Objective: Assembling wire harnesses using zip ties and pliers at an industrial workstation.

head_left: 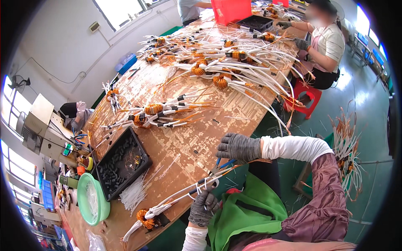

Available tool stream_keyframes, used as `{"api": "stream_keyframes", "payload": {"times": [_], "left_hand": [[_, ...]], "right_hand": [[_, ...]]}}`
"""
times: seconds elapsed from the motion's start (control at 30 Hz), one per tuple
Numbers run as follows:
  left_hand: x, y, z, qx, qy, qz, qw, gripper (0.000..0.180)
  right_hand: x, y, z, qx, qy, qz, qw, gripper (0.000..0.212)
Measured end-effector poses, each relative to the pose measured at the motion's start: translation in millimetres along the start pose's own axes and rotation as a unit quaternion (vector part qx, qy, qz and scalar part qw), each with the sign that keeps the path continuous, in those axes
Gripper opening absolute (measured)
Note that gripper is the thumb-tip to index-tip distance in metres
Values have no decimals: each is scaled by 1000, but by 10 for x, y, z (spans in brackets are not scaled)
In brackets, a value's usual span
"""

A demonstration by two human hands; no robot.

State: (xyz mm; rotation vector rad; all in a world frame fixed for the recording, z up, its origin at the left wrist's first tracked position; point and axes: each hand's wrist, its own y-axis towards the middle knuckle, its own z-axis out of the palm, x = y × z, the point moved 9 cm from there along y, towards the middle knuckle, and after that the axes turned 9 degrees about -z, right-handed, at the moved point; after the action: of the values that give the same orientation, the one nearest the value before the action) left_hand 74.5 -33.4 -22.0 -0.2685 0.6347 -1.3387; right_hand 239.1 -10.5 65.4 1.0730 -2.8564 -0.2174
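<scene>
Both my hands wear grey gloves. My left hand (pixel 202 207) is closed at the near table edge, its fingers at the underside of a wire bundle (pixel 173 200) in white sleeving, tied with white cable ties (pixel 200 188). At the bundle's lower left end is an orange copper-wound ring coil (pixel 145 218). My right hand (pixel 239 147) is closed over the blue handles of a pair of cutting pliers (pixel 225 163). The pliers' head is beside the bundle's upper right end, where bare copper strands stick out under my right hand. My palms and part of the handles are hidden.
A black tray (pixel 144 162) of small black sleeves, loose cable ties (pixel 134 194) and a green basin (pixel 89 200) are at left. Other wired coils (pixel 153 109) cover the table's far part. A co-worker (pixel 326 46) sits at far right on a red stool (pixel 307 100).
</scene>
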Motion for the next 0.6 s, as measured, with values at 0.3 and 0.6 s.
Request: {"api": "stream_keyframes", "payload": {"times": [0.3,0.6], "left_hand": [[64,-81,-98,-115,68,9,991,21],[5,19,-144,-21,38,36,998,32]], "right_hand": [[-19,-37,39,-13,15,38,999,57],[25,46,-112,-61,-40,-2,997,50]]}}
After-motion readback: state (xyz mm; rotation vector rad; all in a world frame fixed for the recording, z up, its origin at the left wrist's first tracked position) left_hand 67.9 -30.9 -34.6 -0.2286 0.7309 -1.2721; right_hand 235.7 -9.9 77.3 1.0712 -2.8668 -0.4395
